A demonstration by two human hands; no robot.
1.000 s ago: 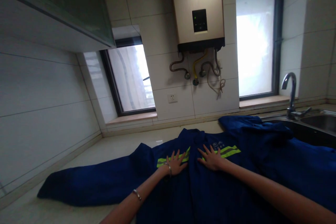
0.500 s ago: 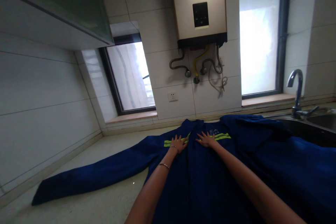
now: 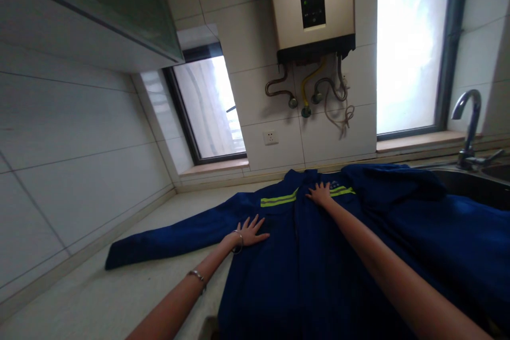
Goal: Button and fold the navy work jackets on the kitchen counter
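A dark blue work jacket (image 3: 274,281) with a yellow-green stripe across the chest lies spread on the pale countertop (image 3: 155,292). Its left-hand sleeve (image 3: 167,241) stretches out over the counter, while the other side is bunched toward the sink. My left hand (image 3: 249,231) rests on the jacket below the stripe, fingers spread, with bracelets on the wrist and forearm. Flat on the chest beside the front placket is my right hand (image 3: 320,194), its fingers apart, covering part of the stripe. Neither hand grips the cloth.
A sink (image 3: 474,186) with a chrome faucet (image 3: 469,111) is at the right, partly under the jacket. On the tiled wall hangs a water heater (image 3: 314,5) with pipes, and below it a power socket (image 3: 270,137). A cabinet (image 3: 103,10) overhangs the left side.
My left hand has slid down and left from the stripe onto the cloth below it. The right hand stays near the stripe. The sleeve's cuff lies further right in view, and the view has shifted.
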